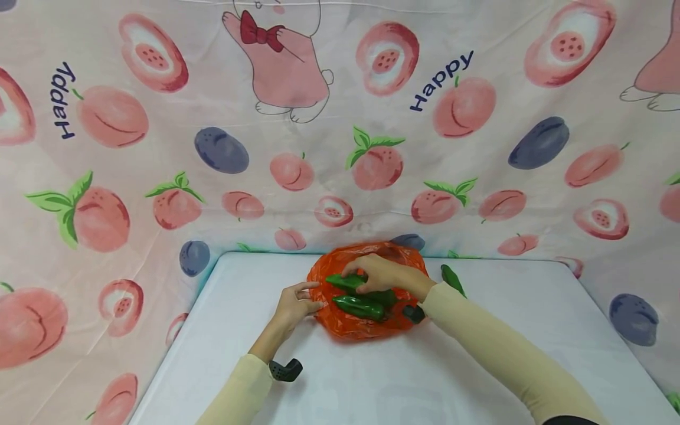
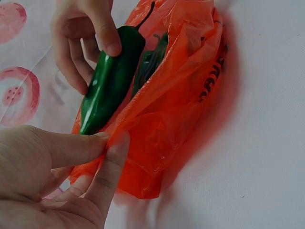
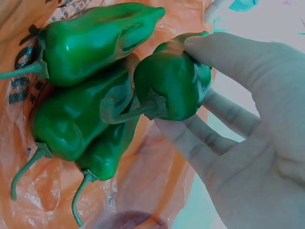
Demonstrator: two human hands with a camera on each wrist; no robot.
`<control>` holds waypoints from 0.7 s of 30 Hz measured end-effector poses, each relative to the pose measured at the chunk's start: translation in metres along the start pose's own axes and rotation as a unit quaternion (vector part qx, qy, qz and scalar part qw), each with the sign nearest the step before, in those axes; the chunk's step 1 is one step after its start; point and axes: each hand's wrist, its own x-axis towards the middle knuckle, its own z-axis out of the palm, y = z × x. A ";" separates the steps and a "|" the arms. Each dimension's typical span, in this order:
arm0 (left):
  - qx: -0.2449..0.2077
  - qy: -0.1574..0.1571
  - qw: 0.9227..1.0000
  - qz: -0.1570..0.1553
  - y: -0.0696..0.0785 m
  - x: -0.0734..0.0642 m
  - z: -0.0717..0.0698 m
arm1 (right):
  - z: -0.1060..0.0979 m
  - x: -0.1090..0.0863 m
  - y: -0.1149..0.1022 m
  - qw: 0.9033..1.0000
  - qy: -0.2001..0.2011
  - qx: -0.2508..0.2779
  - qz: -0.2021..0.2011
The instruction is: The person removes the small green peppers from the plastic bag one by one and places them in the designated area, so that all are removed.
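Note:
An orange plastic bag [image 1: 340, 330] lies spread on the table, with several green peppers [image 3: 95, 47] on it. My right hand [image 1: 381, 271] is over the bag and holds one green pepper [image 3: 167, 88] between thumb and fingers, its curved stem free. In the left wrist view this pepper [image 2: 112, 78] slants beside the bag's raised edge, tip toward my left hand. At the bag's left side, my left hand [image 1: 291, 304] pinches the thin plastic rim between thumb and fingers. Other peppers [image 2: 150, 62] are partly hidden behind the bag's wall.
Another green pepper [image 1: 450, 276] lies on the white table [image 1: 499, 307] right of the bag, partly covered by my right sleeve [image 1: 489, 336]. A fruit-patterned cloth [image 1: 319, 136] hangs behind the table. Dark wrist devices [image 1: 287, 370] sit at both cuffs.

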 end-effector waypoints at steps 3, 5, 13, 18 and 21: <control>0.000 0.000 1.000 0.004 -0.001 0.000 -0.001 | -0.002 -0.002 -0.001 1.000 0.005 -0.004 0.000; 0.000 0.001 1.000 0.003 -0.002 0.001 -0.001 | -0.004 -0.003 -0.002 1.000 0.010 -0.004 -0.004; -0.003 0.001 1.000 0.004 0.001 -0.001 -0.001 | -0.012 -0.009 -0.007 0.998 0.057 -0.009 -0.038; -0.003 -0.002 1.000 0.013 0.000 -0.001 -0.001 | -0.016 -0.009 -0.007 0.995 0.085 0.005 -0.048; -0.003 -0.004 1.000 0.013 -0.002 0.001 -0.001 | -0.017 -0.010 -0.008 0.994 0.096 0.017 -0.050</control>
